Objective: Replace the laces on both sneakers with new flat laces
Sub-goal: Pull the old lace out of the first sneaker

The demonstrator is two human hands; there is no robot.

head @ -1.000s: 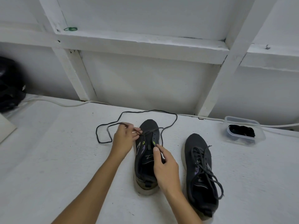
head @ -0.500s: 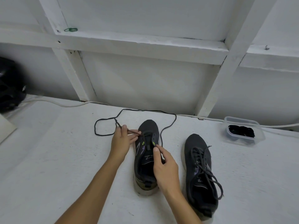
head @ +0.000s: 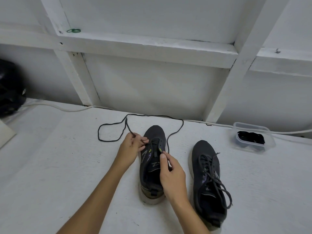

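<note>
Two dark sneakers stand on the white surface, toes pointing away from me. The left sneaker (head: 155, 137) has bare eyelets. A long black lace (head: 111, 125) loops over the surface behind it and runs round its toe to its right side. My left hand (head: 130, 149) pinches this lace at the shoe's left eyelet row. My right hand (head: 172, 174) grips the right edge of the shoe's opening and the lace's other end, thumb by a yellow-green eyelet. The right sneaker (head: 207, 179) is still laced with a dark lace.
A clear plastic tub (head: 253, 146) with black laces inside stands at the back right. A white cable (head: 64, 108) runs along the foot of the white framed wall. A black object (head: 8, 92) sits at the far left, and a pale board corner (head: 5, 134) pokes in below it.
The lace loop behind the left sneaker has shifted and drawn tighter as my left hand worked the lace at the eyelets. My right hand and both sneakers have stayed put.
</note>
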